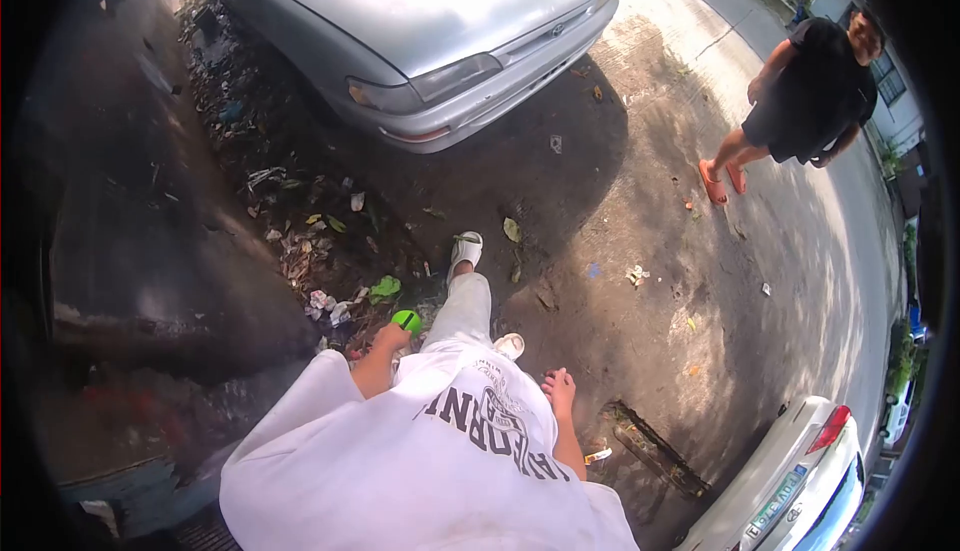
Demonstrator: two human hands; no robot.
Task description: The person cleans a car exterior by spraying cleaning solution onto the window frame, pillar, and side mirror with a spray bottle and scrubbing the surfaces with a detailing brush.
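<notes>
My left hand is closed on a bright green round object with a dark slit across it; its exact kind I cannot make out. It is held low beside my left leg, above the littered ground. My right hand hangs by my other side, fingers loosely bent and a little apart, with nothing visible in it. Below the left hand and further forward are crumpled white scraps and a light green leaf-like piece.
Ahead stands a silver car. Along the dark wall on the left runs a strip of leaves and litter. A person in dark clothes stands at the right. A white car and a slot in the ground are at lower right.
</notes>
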